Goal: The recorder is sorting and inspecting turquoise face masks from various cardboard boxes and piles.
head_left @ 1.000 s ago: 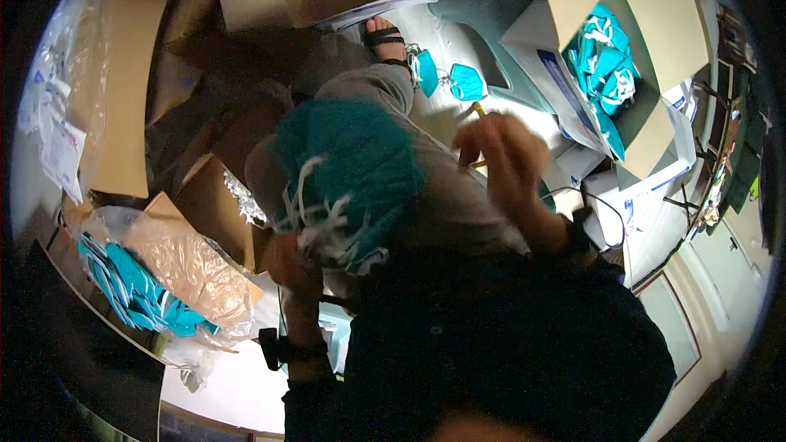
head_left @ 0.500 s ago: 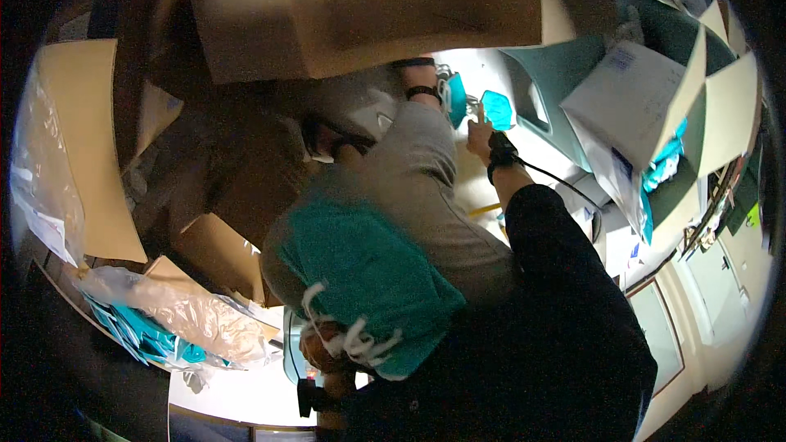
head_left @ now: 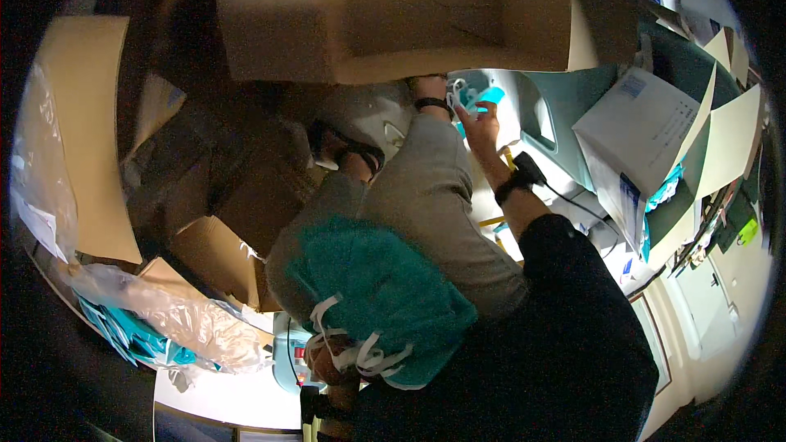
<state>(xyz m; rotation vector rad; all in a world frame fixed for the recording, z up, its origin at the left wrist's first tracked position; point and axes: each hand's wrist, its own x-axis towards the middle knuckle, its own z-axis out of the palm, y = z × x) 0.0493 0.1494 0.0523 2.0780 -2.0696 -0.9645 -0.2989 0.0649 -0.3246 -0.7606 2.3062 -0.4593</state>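
A bundle of teal face masks (head_left: 389, 286) with white straps rests on my lap. My left hand (head_left: 327, 363), at the lower left, is closed on the bundle's strap side; its fingers are partly hidden. Beyond my knee, over the bright floor, my right hand (head_left: 481, 124) pinches a teal face mask (head_left: 491, 98) at its edge. White straps (head_left: 458, 92) hang beside that mask, close to my ankle. Black devices are strapped to both wrists, with a cable running from the right one.
A large open cardboard box (head_left: 426, 29) stands ahead, above my feet. On the right is a white box (head_left: 634, 119) with open flaps, teal items showing. At left lie cardboard flaps (head_left: 90, 139) and a clear plastic bag (head_left: 180, 311) over teal pieces.
My right hand has gone from reaching at a teal mask on the floor to lifting it in its fingers. My left hand stays at the bundle on my lap. The view has shifted slightly.
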